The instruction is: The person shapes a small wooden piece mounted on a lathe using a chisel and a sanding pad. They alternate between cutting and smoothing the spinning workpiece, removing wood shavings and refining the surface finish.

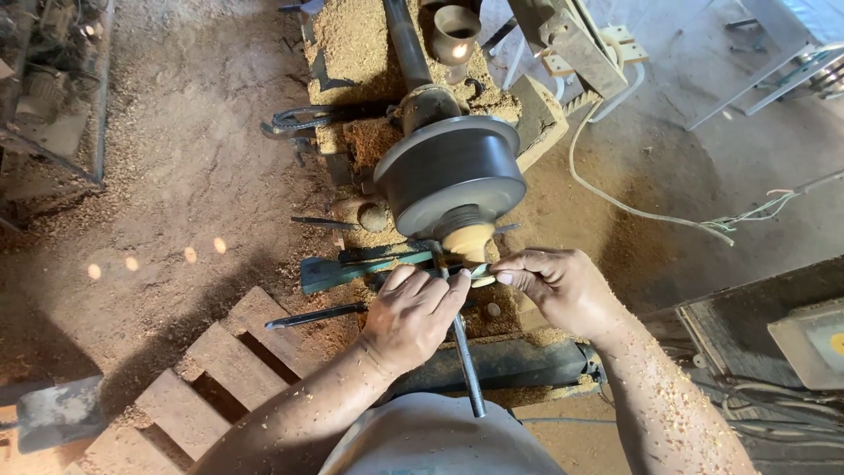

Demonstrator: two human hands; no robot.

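Note:
A dark round lathe chuck holds a small pale wooden piece at its near face. My left hand grips a long metal chisel whose shaft runs back toward my body and whose tip reaches the wooden piece. My right hand pinches a small flat piece right beside the chisel's tip, just under the wooden piece. A green tool rest lies across under both hands. Sawdust covers both forearms.
Sawdust heaps cover the lathe bed. Loose chisels lie left of my hands. A wooden pallet sits on the dirt floor at lower left. White cables trail right. A grey box stands at far right.

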